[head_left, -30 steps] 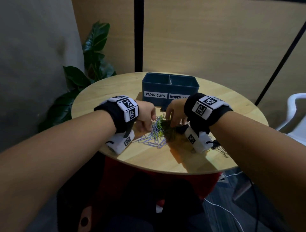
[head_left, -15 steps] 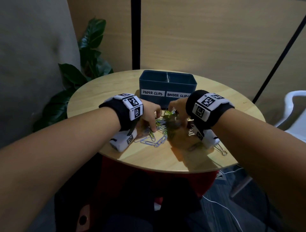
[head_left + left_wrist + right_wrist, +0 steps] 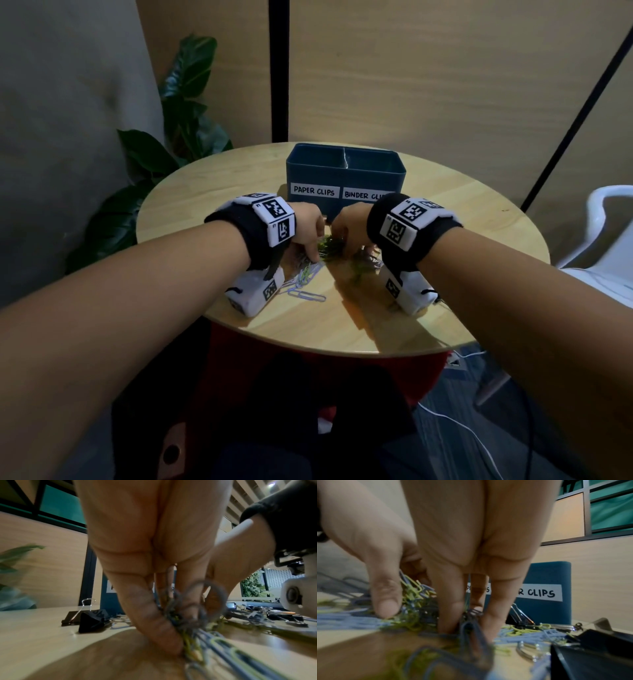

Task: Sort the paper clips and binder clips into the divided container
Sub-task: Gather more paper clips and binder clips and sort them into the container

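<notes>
Dim room; wrist views blurred, edges distorted.

Office or meeting area. Wood-panel partitions (image 3: 428, 75) with black frames, a potted plant (image 3: 178, 137), a round wooden table (image 3: 212, 185).

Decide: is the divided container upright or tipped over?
Upright. The divided container stands on the table, its open top facing up and its labels level.

Hands (image 3: 453, 601) (both) pinching paper clips (image 3: 412, 601).
</notes>
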Available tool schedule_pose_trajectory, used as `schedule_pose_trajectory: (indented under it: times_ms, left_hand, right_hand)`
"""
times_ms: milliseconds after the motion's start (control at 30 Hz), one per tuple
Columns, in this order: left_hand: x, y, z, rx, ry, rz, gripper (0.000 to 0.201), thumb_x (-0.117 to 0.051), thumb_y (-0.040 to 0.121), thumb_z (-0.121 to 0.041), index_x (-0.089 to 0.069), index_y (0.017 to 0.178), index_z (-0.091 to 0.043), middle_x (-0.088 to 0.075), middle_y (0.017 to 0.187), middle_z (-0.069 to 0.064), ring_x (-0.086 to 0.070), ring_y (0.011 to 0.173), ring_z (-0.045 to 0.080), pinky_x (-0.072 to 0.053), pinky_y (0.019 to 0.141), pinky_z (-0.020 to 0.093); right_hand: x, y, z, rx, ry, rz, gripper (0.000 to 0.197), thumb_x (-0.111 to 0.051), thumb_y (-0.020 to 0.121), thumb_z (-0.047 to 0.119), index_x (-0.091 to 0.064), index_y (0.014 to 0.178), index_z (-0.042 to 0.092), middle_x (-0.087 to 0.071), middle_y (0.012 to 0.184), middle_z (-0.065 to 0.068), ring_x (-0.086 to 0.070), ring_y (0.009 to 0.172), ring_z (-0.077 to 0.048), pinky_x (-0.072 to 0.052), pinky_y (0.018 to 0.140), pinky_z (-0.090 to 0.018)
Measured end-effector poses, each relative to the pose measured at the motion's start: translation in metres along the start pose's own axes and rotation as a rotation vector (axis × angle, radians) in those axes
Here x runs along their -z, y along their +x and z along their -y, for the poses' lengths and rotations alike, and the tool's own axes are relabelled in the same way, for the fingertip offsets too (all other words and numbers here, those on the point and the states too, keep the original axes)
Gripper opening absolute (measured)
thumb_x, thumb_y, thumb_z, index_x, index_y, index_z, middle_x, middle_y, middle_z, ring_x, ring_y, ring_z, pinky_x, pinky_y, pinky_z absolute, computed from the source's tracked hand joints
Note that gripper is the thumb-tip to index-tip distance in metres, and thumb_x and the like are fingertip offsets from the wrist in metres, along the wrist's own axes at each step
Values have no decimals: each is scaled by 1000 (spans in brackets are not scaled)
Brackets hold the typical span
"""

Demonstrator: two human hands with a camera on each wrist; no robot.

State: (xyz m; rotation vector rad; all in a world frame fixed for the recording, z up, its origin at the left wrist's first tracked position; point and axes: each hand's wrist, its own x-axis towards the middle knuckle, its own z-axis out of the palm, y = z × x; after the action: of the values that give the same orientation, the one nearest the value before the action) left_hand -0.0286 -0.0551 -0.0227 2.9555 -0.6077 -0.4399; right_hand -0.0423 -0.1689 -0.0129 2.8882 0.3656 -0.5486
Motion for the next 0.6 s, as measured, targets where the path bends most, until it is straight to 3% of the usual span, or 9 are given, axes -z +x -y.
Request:
schedule_pose_trajectory:
  times_ms: [33,100,200,300,400,467,500,567,600]
  left_hand:
    - [0,0,0,-5,-5,-17,54,-77,76,-23,-60,125,-8,-61,108,6,-50,89,16,-40,55,22]
    - [2,0,2,-14,-36,-27,51,-77,77,-21,-62,124,-7,-60,103,5,-52,84,16,-41,59,24]
    - [7,2,8,-14,-148,-38,38,-78,76,-17,-68,110,-2,-62,87,6,-53,62,15,-43,55,22]
    - [20,4,15,-31,-244,-96,28,-79,74,-18,-72,96,-2,-65,82,11,-55,61,16,-49,69,27]
    - [38,5,19,-37,-374,-140,28,-79,75,-13,-73,100,-3,-69,76,9,-57,64,19,-54,81,35]
    - [52,8,21,-46,-402,-171,27,-78,75,-13,-74,100,-4,-66,55,-1,-53,57,16,-49,72,30]
    - [59,10,22,-51,-410,-193,27,-78,75,-13,-75,100,-5,-64,52,-2,-51,55,15,-47,68,27]
    - [74,15,21,-56,-434,-245,27,-78,75,-14,-75,100,-5,-64,64,7,-50,55,15,-46,64,26]
    - [82,18,21,-54,-455,-273,27,-78,75,-13,-74,100,-4,-63,66,9,-51,55,16,-47,65,27]
  right_hand:
    - [0,-1,0,-3,-8,-17,40,-60,89,19,-57,127,8,-62,126,-9,-62,112,-25,-51,83,-26]
    - [2,-2,1,-12,-18,-23,39,-57,91,23,-58,127,8,-62,126,-8,-61,112,-23,-48,90,-26]
    - [6,0,-6,-15,-1,-80,37,-59,90,23,-60,126,12,-63,126,-5,-62,107,-21,-49,88,-26]
    - [10,2,-20,-34,75,-200,35,-63,87,20,-64,121,13,-66,119,-6,-64,104,-22,-50,80,-25]
    - [21,1,-32,-58,167,-296,30,-62,87,17,-67,114,5,-68,100,-8,-65,87,-16,-50,77,-23]
    - [32,1,-39,-72,240,-358,29,-62,87,15,-67,113,2,-65,93,-8,-65,86,-15,-51,80,-23]
    - [39,2,-41,-74,275,-393,30,-63,87,15,-67,114,3,-66,95,-8,-65,88,-15,-52,81,-24]
    - [56,3,-46,-89,335,-444,32,-63,88,14,-65,118,5,-66,99,-6,-66,90,-18,-55,84,-27]
    - [64,6,-49,-102,364,-466,32,-63,88,14,-65,118,4,-65,93,-3,-66,84,-18,-57,76,-22]
